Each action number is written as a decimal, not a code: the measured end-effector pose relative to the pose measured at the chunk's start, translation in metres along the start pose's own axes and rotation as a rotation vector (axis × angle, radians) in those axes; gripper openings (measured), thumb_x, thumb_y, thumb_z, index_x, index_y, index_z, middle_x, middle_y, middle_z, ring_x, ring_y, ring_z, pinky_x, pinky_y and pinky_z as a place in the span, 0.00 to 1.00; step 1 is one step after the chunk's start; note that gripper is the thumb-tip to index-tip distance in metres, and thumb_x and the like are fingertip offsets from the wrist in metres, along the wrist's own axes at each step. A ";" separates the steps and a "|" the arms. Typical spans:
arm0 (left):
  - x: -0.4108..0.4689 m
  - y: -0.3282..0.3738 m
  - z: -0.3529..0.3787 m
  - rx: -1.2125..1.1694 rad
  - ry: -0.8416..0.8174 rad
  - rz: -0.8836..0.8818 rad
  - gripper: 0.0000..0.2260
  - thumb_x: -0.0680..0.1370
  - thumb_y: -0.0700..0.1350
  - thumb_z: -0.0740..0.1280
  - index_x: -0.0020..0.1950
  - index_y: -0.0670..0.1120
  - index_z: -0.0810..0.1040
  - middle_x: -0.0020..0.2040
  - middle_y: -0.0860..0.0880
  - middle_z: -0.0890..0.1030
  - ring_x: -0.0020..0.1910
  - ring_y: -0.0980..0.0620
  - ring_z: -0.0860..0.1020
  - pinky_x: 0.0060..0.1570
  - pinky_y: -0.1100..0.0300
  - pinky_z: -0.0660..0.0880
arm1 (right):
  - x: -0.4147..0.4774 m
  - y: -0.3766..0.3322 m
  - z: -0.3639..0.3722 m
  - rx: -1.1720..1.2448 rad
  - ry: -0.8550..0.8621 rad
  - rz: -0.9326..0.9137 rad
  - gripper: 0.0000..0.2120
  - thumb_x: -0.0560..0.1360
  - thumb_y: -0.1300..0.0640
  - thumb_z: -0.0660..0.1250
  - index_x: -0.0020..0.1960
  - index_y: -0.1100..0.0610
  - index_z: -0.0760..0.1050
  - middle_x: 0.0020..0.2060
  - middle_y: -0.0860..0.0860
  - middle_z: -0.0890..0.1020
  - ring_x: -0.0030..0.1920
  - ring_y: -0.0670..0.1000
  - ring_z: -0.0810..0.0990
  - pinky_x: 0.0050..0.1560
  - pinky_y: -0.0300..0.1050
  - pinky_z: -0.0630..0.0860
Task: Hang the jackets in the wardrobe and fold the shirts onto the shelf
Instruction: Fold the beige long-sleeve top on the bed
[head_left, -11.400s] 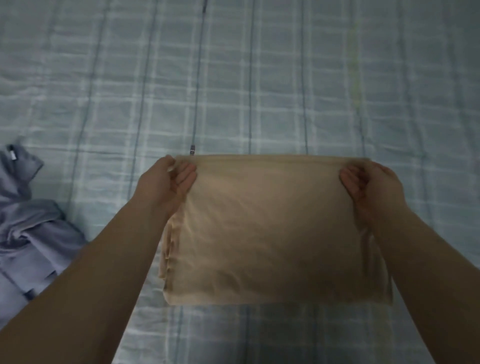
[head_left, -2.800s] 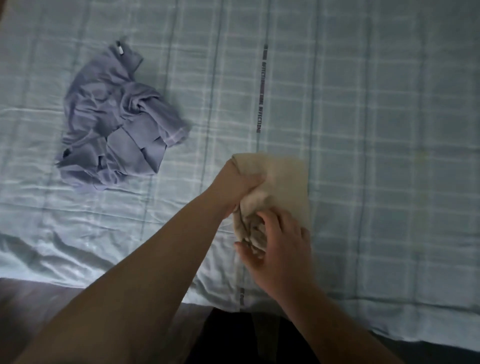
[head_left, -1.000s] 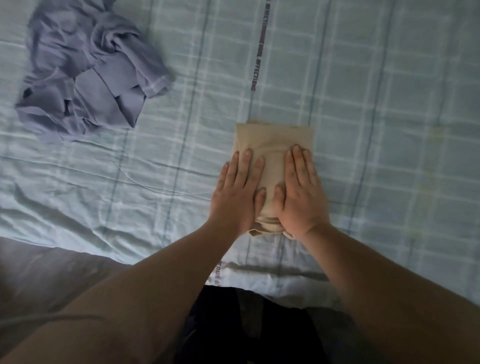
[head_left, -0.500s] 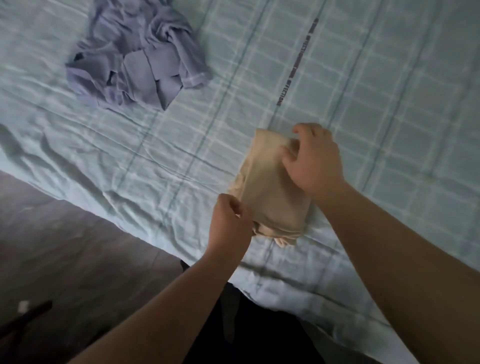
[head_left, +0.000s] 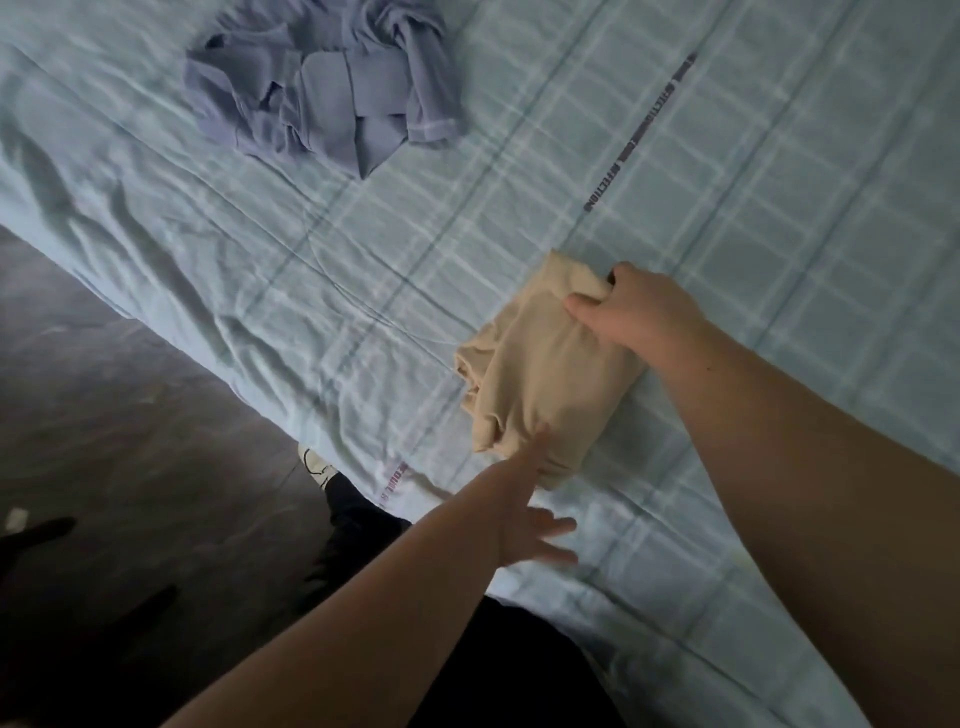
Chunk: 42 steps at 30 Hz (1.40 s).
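Note:
A beige shirt, folded into a small thick bundle, lies near the bed's front edge. My right hand grips its far end, thumb on top and fingers curled under the fold. My left hand hovers just below the bundle's near end, fingers spread and blurred, its thumb tip close to the cloth. A crumpled lavender-blue shirt lies unfolded at the upper left of the bed. No jacket, wardrobe or shelf is in view.
The bed is covered by a pale blue checked sheet, wrinkled toward its left edge. Dark floor lies to the left and below. My dark-trousered leg and a shoe tip stand at the bedside.
My left hand has let go of the beige shirt's near corner and dropped below it, open. My right hand has closed around the far end. The view has swung right.

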<state>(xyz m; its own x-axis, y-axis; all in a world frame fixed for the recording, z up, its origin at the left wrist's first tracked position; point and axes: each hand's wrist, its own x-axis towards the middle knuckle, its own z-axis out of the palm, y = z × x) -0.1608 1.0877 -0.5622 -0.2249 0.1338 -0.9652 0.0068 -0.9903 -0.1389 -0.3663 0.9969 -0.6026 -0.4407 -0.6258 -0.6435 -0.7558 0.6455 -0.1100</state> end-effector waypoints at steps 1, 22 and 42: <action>0.007 -0.001 0.001 -0.052 0.013 0.040 0.34 0.73 0.65 0.70 0.73 0.50 0.64 0.69 0.42 0.69 0.57 0.40 0.78 0.55 0.31 0.75 | -0.002 0.002 -0.003 0.049 -0.032 0.023 0.35 0.69 0.27 0.61 0.59 0.55 0.73 0.56 0.57 0.80 0.57 0.61 0.79 0.55 0.53 0.75; -0.215 0.198 -0.103 0.038 -0.578 0.732 0.22 0.80 0.57 0.63 0.72 0.49 0.72 0.67 0.49 0.79 0.67 0.50 0.76 0.69 0.47 0.70 | -0.212 -0.163 -0.160 1.149 0.357 -0.211 0.19 0.78 0.45 0.65 0.66 0.51 0.75 0.55 0.45 0.83 0.54 0.40 0.81 0.51 0.38 0.76; -0.663 0.276 -0.550 -0.104 -0.068 1.573 0.19 0.73 0.42 0.69 0.64 0.41 0.77 0.57 0.42 0.83 0.52 0.46 0.83 0.47 0.55 0.80 | -0.385 -0.762 -0.234 1.030 -0.182 -1.006 0.36 0.61 0.21 0.66 0.55 0.47 0.83 0.54 0.47 0.86 0.58 0.50 0.82 0.66 0.59 0.74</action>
<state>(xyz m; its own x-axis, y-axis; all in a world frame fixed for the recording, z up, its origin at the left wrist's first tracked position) 0.5266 0.7464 -0.0825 0.0298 -0.9895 -0.1411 0.3301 -0.1235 0.9358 0.2660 0.6432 -0.0941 0.1819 -0.9823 -0.0443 0.0085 0.0467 -0.9989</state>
